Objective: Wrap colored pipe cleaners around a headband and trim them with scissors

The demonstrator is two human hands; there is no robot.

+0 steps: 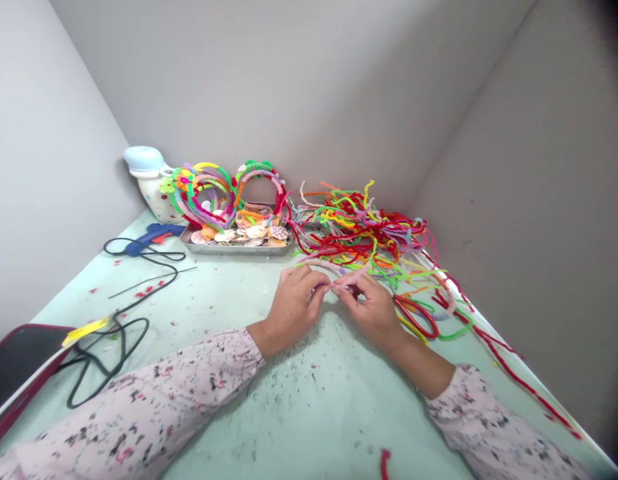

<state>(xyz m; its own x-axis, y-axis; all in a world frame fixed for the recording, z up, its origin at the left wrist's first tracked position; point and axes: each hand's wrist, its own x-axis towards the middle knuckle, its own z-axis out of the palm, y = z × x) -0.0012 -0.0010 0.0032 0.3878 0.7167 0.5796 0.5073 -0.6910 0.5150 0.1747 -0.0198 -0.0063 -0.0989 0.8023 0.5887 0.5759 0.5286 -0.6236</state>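
Note:
Over the middle of the table, my left hand and my right hand meet fingertip to fingertip. Both are closed in a pinch on a pale pink pipe cleaner, which sticks up from the right fingers. Part of it is hidden behind the fingers. Just beyond the hands lies a tangled heap of pipe cleaners in red, green, yellow, orange and pink. A loop of red pipe cleaner rests beside my right wrist.
A metal tray of seashells stands at the back, with colourful fuzzy hoops on it. Left of it are a white cup with a blue lid and a blue glue gun. A black cord and a red-edged dark device lie left.

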